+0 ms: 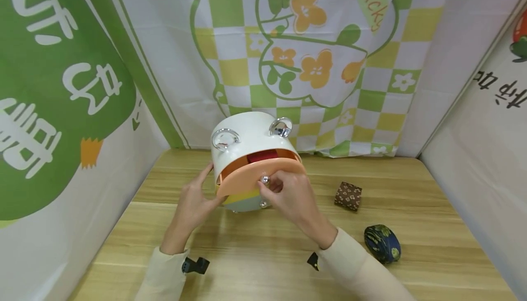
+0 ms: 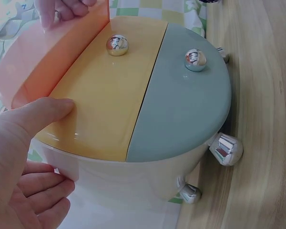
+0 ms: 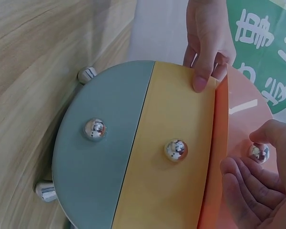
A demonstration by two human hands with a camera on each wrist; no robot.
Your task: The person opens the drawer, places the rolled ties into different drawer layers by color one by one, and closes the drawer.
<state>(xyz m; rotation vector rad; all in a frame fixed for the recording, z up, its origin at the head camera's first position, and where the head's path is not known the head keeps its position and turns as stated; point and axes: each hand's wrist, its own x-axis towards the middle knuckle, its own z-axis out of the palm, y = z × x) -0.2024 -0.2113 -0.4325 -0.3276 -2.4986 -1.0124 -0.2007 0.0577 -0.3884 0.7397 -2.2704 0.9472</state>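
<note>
A small rounded drawer cabinet (image 1: pixel 251 129) with a white shell and silver ear-like loops stands on the table. Its peach top drawer (image 1: pixel 243 177) is pulled part way out, and a dark red item (image 1: pixel 262 156) shows inside. My right hand (image 1: pixel 294 196) pinches that drawer's silver knob (image 3: pixel 259 152) between thumb and fingers. With my left hand (image 1: pixel 193 205) I grip the cabinet's left side, thumb on the front of the yellow middle drawer (image 2: pixel 105 100) and fingers against the white shell. Below it, the grey-green bottom drawer (image 2: pixel 186 105) is closed.
To the right on the wooden table (image 1: pixel 428 200) lie a folded brown floral cloth item (image 1: pixel 348 196) and a rolled navy patterned tie (image 1: pixel 382 244). Printed cloth curtains (image 1: pixel 321 63) stand at the back and both sides.
</note>
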